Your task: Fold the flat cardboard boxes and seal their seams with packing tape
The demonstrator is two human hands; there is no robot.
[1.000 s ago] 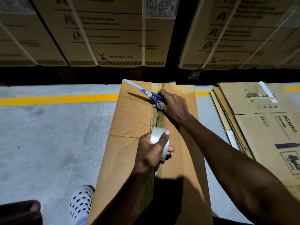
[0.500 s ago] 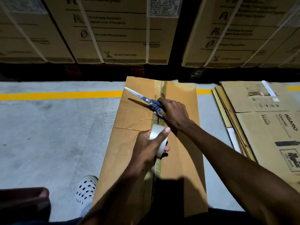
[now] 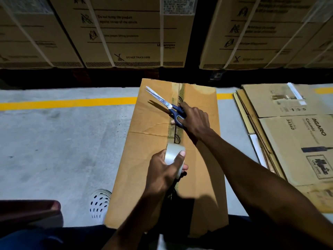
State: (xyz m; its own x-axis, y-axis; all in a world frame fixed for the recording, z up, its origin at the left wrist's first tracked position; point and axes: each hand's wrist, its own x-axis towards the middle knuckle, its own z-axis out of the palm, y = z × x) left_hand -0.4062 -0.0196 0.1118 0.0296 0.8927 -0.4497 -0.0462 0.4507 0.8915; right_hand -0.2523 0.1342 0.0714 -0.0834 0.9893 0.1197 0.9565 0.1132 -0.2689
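Concrete floor [image 3: 54, 150] | left hand [image 3: 162, 170] grips tape roll [image 3: 173, 156]; right hand [image 3: 194, 120] grips scissors [image 3: 167, 105], pressing box [image 3: 149, 159] seam | keep tape taut, centred.

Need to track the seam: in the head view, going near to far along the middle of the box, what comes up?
Left hand gripping the tape roll → bare seam → right hand holding the scissors → far box edge → strapped cartons.

One box [image 3: 153, 159], one tape roll [image 3: 173, 156], one scissors [image 3: 166, 105], two hands.
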